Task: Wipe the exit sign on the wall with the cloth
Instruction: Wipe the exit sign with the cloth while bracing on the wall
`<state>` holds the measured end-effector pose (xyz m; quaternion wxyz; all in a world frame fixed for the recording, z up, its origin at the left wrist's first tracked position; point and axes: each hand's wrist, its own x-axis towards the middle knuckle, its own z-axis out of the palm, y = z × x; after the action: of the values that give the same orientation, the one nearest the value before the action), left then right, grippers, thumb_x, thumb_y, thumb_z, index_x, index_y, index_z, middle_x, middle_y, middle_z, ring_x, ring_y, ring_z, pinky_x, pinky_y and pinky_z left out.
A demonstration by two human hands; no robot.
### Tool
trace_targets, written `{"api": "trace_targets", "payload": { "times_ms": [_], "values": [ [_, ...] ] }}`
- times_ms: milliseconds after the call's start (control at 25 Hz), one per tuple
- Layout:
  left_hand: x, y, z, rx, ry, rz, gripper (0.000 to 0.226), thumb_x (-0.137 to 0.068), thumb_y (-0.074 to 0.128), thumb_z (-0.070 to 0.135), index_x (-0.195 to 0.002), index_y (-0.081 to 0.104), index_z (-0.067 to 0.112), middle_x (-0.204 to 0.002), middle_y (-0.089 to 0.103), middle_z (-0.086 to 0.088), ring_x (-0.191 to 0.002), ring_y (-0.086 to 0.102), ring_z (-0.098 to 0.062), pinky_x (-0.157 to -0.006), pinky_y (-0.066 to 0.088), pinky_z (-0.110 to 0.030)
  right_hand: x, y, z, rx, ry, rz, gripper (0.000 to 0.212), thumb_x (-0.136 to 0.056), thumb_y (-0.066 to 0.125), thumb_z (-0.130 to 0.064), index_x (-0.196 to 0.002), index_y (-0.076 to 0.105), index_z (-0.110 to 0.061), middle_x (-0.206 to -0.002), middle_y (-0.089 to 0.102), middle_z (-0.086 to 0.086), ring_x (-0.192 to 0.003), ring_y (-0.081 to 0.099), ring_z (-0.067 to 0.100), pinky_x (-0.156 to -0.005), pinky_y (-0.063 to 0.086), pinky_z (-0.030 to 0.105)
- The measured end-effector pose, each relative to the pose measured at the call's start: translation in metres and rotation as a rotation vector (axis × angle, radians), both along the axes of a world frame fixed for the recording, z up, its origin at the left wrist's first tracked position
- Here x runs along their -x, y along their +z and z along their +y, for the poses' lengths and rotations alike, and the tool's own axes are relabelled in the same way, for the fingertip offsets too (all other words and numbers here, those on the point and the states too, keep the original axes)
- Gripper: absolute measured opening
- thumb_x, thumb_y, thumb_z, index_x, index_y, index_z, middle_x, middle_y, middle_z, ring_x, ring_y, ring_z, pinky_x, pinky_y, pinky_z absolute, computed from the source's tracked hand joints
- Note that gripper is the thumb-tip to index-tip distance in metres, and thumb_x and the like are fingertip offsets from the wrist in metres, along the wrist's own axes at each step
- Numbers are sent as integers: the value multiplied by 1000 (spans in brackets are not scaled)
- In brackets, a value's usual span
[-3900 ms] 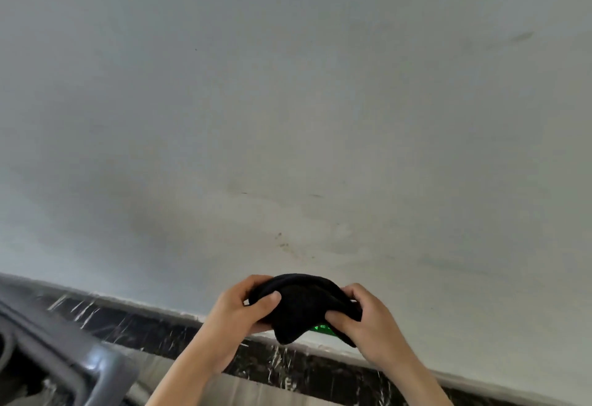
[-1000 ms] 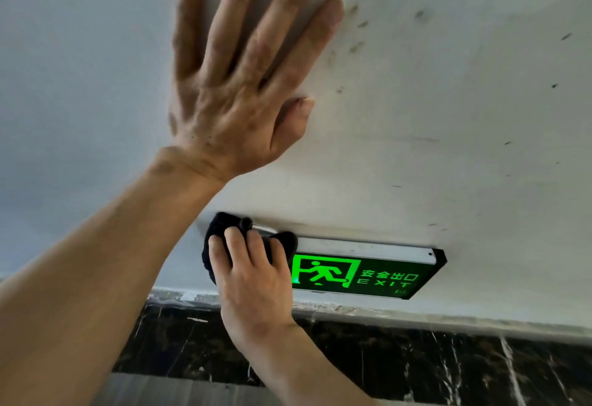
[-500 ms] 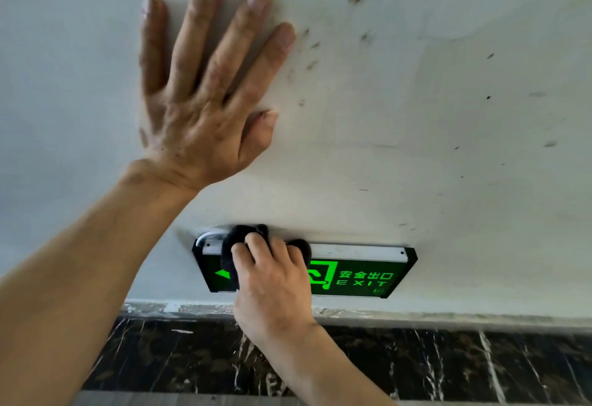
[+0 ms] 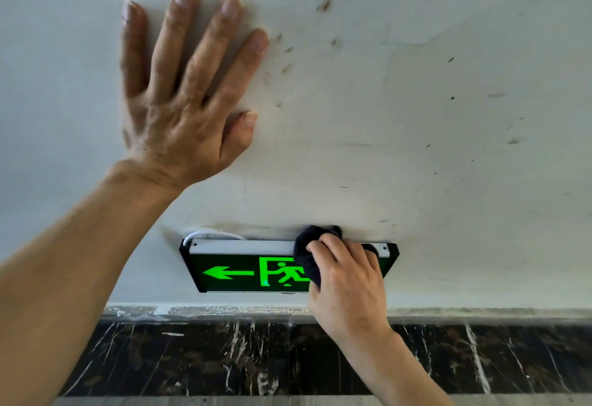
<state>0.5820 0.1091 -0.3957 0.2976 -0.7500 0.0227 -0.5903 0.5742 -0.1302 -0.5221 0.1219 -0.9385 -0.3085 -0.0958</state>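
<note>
The wall [image 4: 416, 117] is pale and scuffed, with brown smudges near the top, and a dark marble skirting [image 4: 192, 357] with white veins runs along its foot. A thin white cable [image 4: 208, 232] loops out behind the sign's left end. The left hand [image 4: 179, 111] lies flat on the wall above, fingers spread wide, holding nothing. The exit sign [image 4: 243, 272] sits low on the wall, just above the skirting: black case, pale top edge, glowing green arrow and running figure. The right hand [image 4: 346, 284] is closed around a black cloth [image 4: 307, 255], pressing it on the sign's right part and hiding the lettering. Half a second ago the cloth covered the left part; now the arrow shows.
</note>
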Motion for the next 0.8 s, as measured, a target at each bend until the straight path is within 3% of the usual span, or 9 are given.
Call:
{"api": "trace_targets", "payload": {
  "times_ms": [200, 400, 480, 640, 720, 800],
  "values": [
    [-1, 0, 1, -2, -7, -9, 63, -95, 35, 43, -151, 35, 14, -151, 37, -14, -138, 31, -42, -117, 15, -57, -12, 3, -32, -30, -177, 70, 54, -56, 83, -15, -107, 66, -18, -109, 69, 0, -94, 64, 27, -80, 53, 41],
    [0, -1, -1, 13, -7, -5, 63, -93, 38, 43, -151, 35, 16, -151, 36, -12, -139, 30, -41, -118, 15, -56, -21, 12, -45, -234, -361, 244, 44, -78, 63, -21, -122, 56, -21, -121, 62, -2, -100, 60, 22, -88, 45, 32],
    [-1, 1, -2, 15, -9, -7, 64, -92, 39, 42, -151, 35, 16, -151, 37, -12, -138, 31, -41, -118, 15, -56, -23, 17, -52, -249, -408, 349, 36, -80, 57, -25, -116, 57, -23, -110, 64, -4, -87, 58, 19, -78, 43, 30],
    [0, 1, -2, 12, -4, -11, 64, -92, 39, 42, -151, 34, 16, -152, 35, -11, -139, 31, -40, -118, 15, -55, -10, 1, -81, -289, -452, 688, 5, -77, 55, -24, -81, 57, -27, -68, 64, -9, -61, 57, 7, -52, 39, 26],
    [0, 0, -2, 9, -2, -11, 64, -93, 38, 42, -151, 34, 16, -152, 34, -11, -139, 29, -40, -119, 12, -54, 2, -19, -98, -408, -517, 858, 12, -75, 60, -18, -82, 62, -27, -71, 68, -6, -66, 62, 10, -57, 46, 28],
    [-1, 0, -2, 5, -8, -11, 64, -93, 38, 42, -151, 34, 16, -152, 34, -12, -139, 28, -40, -119, 11, -54, 6, -36, -115, -621, -605, 978, 21, -74, 64, -8, -88, 69, -22, -80, 72, 2, -79, 65, 21, -73, 51, 38]
  ]
}}
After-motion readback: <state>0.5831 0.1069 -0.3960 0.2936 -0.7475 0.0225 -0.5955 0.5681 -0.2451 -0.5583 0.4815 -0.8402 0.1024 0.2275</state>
